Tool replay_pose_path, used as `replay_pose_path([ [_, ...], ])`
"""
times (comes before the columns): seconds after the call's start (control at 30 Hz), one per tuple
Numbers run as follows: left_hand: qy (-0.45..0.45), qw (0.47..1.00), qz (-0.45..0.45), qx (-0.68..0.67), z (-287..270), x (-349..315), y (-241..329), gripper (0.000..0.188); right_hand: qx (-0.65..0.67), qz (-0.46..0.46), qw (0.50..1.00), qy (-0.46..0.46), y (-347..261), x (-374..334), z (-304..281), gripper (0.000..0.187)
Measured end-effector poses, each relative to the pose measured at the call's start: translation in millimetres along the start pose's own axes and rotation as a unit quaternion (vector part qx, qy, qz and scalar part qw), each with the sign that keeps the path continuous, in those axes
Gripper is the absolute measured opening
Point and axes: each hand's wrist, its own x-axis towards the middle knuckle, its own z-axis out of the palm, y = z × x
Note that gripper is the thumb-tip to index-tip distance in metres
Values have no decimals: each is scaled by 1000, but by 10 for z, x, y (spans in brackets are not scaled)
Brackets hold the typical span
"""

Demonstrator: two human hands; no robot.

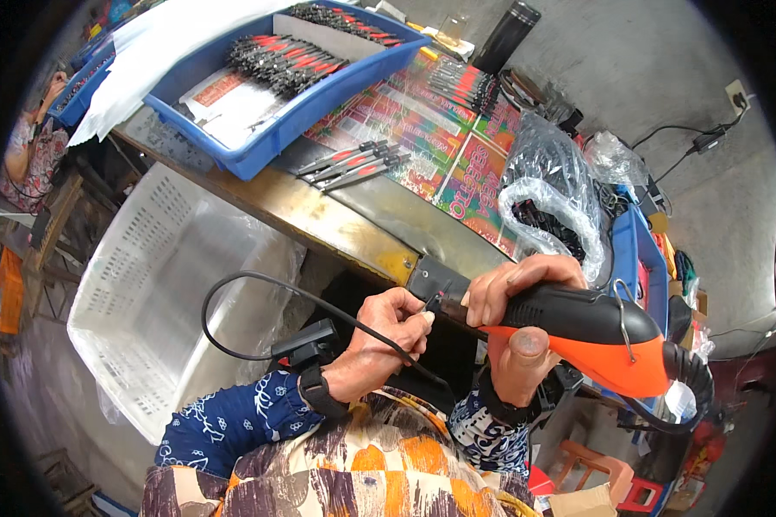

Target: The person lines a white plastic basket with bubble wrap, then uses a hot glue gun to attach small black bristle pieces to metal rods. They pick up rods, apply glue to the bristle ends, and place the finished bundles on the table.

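Left hand pinches dark part — right hand grips orange tool — lettered sheet beyond.

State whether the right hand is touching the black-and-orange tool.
Touching. The head view shows the right hand with its fingers curled over the black top of the black-and-orange tool, no gap between.
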Motion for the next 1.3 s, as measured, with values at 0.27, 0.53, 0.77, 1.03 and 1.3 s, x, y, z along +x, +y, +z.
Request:
replay_pose_path([
  [0.27,18,990,113,83,-103,-38,179,21,88,-80,992,-49,-146,-78,-213,53],
  [0.53,98,939,245,222,-360,311,731,16,-16,-44,996,-73,-250,-85,-338,43],
  [0.77,46,972,213,83,-131,147,741,17,-73,170,982,40,-258,-218,-114,23],
  [1.03,0,979,204,-8,60,-58,700,21,-192,168,966,43,99,-331,-83,33],
  [1.3,-31,976,215,-26,61,-129,600,29,-251,155,955,-12,156,-390,-148,38],
])
